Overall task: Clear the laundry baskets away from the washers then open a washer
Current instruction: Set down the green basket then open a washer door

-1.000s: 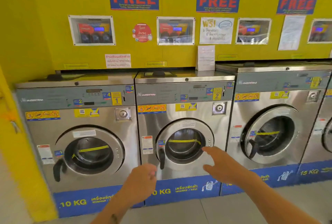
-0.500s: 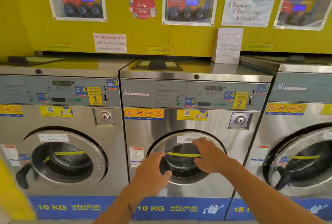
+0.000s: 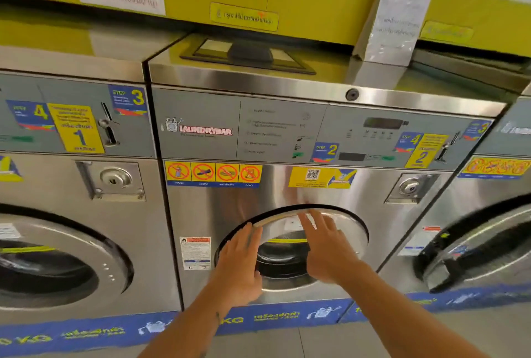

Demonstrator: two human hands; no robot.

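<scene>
Both hands on washer door (image 3: 324, 225) — left hand (image 3: 240, 265) gripping edge, right hand (image 3: 327, 248) flat

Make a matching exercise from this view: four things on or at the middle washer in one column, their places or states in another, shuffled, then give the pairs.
Things:
1. left hand
2. right hand
3. QR code sticker
4. prohibition stickers

Places or states:
A. yellow, on the steel front below the control panel, right of centre
B. row of red crossed circles, upper left of the steel front
C. at the left edge of the round door
D. flat over the door's glass, fingers pointing up

Pairs: 1-C, 2-D, 3-A, 4-B
</scene>
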